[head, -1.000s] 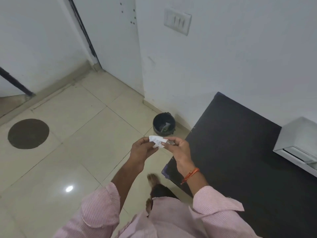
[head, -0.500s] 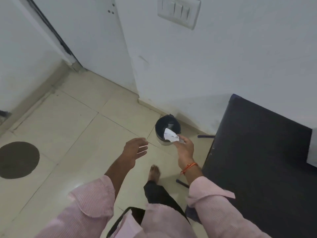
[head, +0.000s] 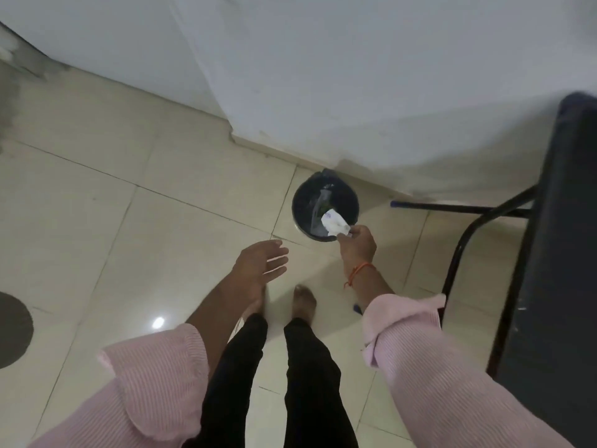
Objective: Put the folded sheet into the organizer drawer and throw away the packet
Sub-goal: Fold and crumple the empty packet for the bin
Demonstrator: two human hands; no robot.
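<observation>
A crumpled white packet (head: 335, 222) is pinched in the fingertips of my right hand (head: 357, 245). It hangs over the near rim of a small round black bin (head: 302, 202) that stands on the floor by the wall. Some clear wrapping lies inside the bin. My left hand (head: 260, 263) floats to the left of the bin, fingers spread, holding nothing. The folded sheet and the organizer drawer are out of view.
A black table (head: 562, 253) with thin black metal legs (head: 458, 250) fills the right side. White walls meet at a corner (head: 232, 137) behind the bin. My bare feet (head: 303, 300) stand on beige tiles; a dark round floor patch (head: 13, 331) lies far left.
The view has tilted down and closer to the bin. My right hand carried the packet from chest height out over the bin's rim. My left hand let go and drew aside, open.
</observation>
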